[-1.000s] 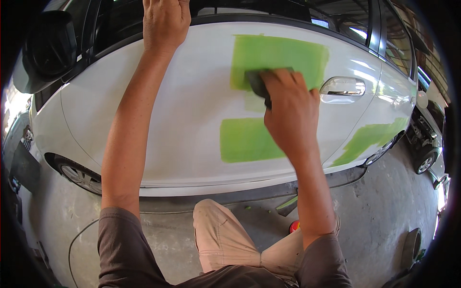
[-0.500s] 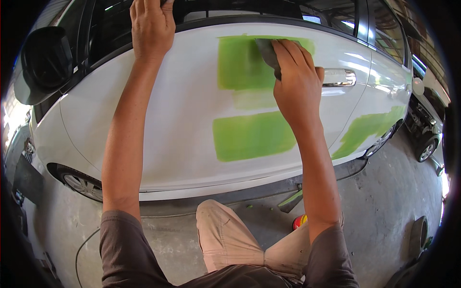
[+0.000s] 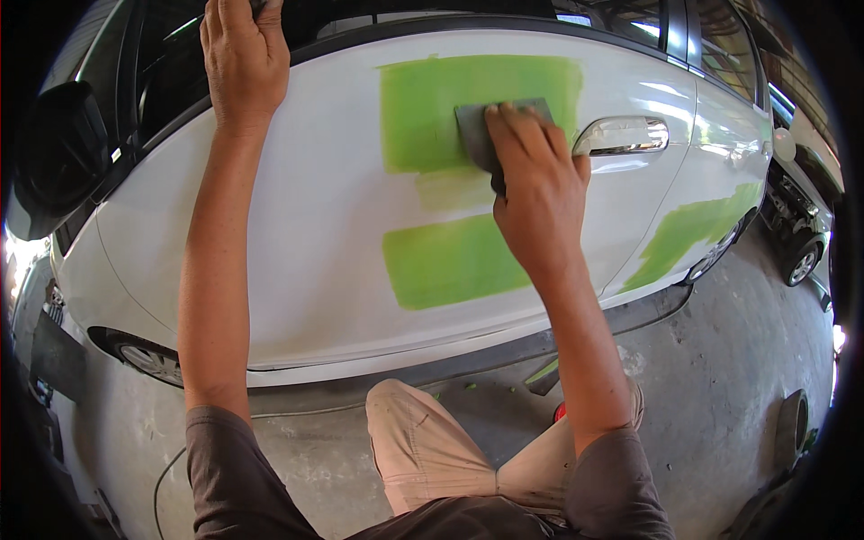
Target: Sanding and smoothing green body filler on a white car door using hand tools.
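My right hand [image 3: 544, 189] grips a thin grey filler spreader [image 3: 477, 135], whose flat blade lies against the upper green filler patch [image 3: 418, 112] on the white car door [image 3: 306, 198]. Below it, a second green filler patch [image 3: 450, 261] is partly covered by my right forearm. My left hand [image 3: 245, 67] is raised by the dark side window at the top left. Its fingers are curled closed around something dark, mostly cut off by the picture's upper edge, so I cannot make out what it is.
A chrome-edged door handle [image 3: 621, 135] sits just right of my right hand. Farther right, another green patch [image 3: 688, 234] covers the rear panel. The side mirror [image 3: 58, 157] juts out at left. A green-smeared flat tool [image 3: 543, 376] and a red can [image 3: 559, 412] are on the floor.
My right hand and the spreader have moved down and slightly left across the upper green patch. My left hand has shifted left. The view has turned a little, uncovering the door handle.
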A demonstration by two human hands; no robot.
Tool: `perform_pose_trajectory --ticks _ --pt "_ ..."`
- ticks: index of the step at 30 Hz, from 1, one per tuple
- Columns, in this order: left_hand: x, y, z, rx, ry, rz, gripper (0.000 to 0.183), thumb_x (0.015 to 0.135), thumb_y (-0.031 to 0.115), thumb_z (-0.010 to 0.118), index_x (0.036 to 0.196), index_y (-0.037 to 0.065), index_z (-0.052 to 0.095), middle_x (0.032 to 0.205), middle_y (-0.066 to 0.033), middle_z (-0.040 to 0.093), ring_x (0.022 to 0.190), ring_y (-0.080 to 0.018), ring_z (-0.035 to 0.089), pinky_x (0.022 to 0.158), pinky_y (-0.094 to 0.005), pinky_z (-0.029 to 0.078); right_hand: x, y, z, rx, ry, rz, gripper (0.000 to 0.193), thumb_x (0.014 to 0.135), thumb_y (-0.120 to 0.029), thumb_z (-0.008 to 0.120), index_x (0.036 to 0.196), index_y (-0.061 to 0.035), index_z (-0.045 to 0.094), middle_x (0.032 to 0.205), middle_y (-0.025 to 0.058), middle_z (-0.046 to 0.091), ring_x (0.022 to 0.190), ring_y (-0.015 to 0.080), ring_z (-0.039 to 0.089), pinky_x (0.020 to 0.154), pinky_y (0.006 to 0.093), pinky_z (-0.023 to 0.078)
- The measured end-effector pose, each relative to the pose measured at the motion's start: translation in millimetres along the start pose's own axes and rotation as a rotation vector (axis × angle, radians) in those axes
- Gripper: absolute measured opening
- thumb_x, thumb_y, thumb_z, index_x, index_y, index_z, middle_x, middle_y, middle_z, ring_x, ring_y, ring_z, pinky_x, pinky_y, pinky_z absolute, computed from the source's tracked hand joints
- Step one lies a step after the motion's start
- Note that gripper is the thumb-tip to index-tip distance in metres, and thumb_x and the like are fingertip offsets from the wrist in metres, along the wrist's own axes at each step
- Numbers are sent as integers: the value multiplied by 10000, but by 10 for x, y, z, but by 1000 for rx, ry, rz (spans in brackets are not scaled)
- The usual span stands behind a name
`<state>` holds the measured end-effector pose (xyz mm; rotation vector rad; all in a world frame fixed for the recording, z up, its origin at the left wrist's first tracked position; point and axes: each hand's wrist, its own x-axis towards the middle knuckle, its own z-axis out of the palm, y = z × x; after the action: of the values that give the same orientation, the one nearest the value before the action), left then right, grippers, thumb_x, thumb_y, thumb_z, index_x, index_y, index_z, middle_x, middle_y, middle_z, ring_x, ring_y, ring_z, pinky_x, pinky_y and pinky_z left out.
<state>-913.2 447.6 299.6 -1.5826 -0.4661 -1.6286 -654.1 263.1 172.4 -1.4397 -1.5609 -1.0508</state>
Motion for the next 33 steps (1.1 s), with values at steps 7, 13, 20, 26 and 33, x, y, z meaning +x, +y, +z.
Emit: perform_pose_trajectory --ticks 7,13,20,26,33 --pt "22 30 -1 -14 -26 -60 428 1143 232 467 1536 63 450 1510 -201 542 1420 -411 509 1168 -554 403 -587 -26 88 20 -107 39 730 757 21 766 1463 -95 622 1481 10 606 1392 235 542 830 438 389" --pt "-13 -36 0 73 -5 -68 426 1134 223 483 1525 56 461 1515 -216 533 1430 -417 489 1176 -551 388 -369 -63 -243 88 -81 31 683 725 54 761 1385 -97 668 1444 7 617 1374 250 546 855 482 412" --pt "22 66 -6 11 -8 -85 413 1131 203 481 1515 50 468 1500 -219 539 1422 -407 497 1173 -545 390 469 78 91 -14 163 -15 436 822 -18 715 1249 -102 709 1328 34 661 1328 278 582 853 501 446" --pt "5 46 -12 28 -13 -88 414 1140 220 466 1520 54 463 1504 -214 537 1418 -406 502 1170 -546 395 449 -48 -118 68 -48 27 273 820 -22 715 1084 -92 713 1143 6 677 1111 269 649 830 496 450" --pt "23 15 -18 28 2 -61 421 1146 251 460 1524 67 460 1511 -210 533 1417 -398 505 1163 -555 402 -207 -139 -196 90 -158 50 494 735 7 774 1214 -98 705 1228 6 660 1182 254 632 822 478 434"
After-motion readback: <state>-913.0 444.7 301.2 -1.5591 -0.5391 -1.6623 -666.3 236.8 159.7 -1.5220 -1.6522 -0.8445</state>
